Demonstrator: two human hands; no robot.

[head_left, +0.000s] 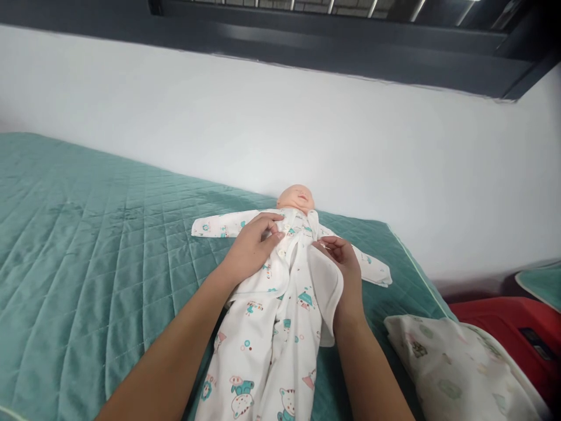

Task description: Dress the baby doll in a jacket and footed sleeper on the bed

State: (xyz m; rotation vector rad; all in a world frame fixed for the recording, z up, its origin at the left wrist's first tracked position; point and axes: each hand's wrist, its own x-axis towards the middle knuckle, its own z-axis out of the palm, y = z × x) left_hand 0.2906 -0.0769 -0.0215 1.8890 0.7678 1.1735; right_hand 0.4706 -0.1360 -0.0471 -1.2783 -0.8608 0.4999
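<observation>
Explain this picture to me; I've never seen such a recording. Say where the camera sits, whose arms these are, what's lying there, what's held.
No machine here: a person wears one camera on the head, looking down, so the two bare arms entering from below are their own. On a green quilted cover, a baby doll lies on its back, head toward the white wall, in a white printed sleepsuit with its front open. The left hand pinches one front flap at the chest; the right hand pinches the other flap's edge. A printed cloth lies at lower right.
</observation>
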